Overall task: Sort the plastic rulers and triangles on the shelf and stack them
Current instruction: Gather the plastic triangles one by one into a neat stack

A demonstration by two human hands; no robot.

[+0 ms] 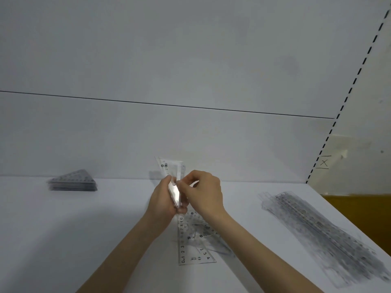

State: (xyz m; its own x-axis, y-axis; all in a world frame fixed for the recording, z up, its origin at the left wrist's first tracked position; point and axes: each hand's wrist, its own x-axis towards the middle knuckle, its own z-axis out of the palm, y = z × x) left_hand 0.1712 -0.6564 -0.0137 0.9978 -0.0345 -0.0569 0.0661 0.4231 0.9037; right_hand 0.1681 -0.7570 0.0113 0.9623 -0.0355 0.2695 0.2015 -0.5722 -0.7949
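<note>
Your left hand (161, 197) grips a small bundle of clear plastic triangles (172, 169), fingers (167, 179) curled round it; your right hand (204, 192) pinches its edge above the white shelf (84, 229).

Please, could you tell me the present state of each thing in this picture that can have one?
left hand, grips the held triangles from the left.
right hand, pinches the held triangles from the right.
held triangles, raised off the shelf, between both hands.
triangle stack, flat, neatly stacked, untouched.
ruler pile, flat, roughly aligned, untouched.
loose triangles, flat, overlapping, unsorted below the hands.
</note>
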